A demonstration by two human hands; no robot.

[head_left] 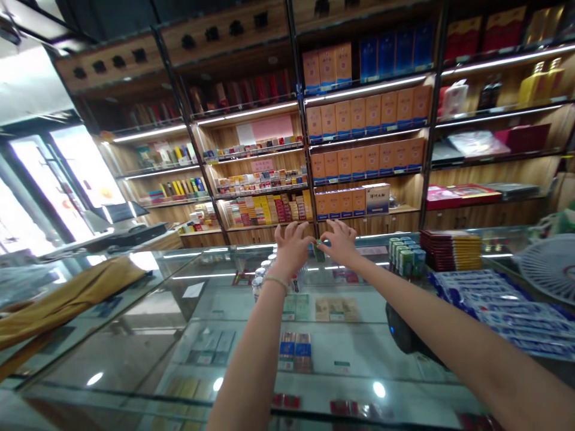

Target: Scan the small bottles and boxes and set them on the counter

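Both my arms stretch out over a glass counter (pixel 377 335). My left hand (pixel 294 246) pinches the left side of a small green item (pixel 319 252), with its other fingers raised. My right hand (pixel 340 242) holds the same item from the right between thumb and finger. The item looks like a small pack or container, but its exact kind is too small to tell. Just left of my left hand, a row of white-topped bottles (pixel 258 280) stands on the counter, partly hidden by my wrist. Green and blue small containers (pixel 406 256) stand to the right of my right hand.
Red and gold packs (pixel 449 250) are stacked at the right, near blue-white packets (pixel 489 299) and a white fan (pixel 550 266). A black device (pixel 399 332) sits below my right forearm. Brown cloth (pixel 67 293) lies at left. Stocked shelves (pixel 368 161) line the back wall.
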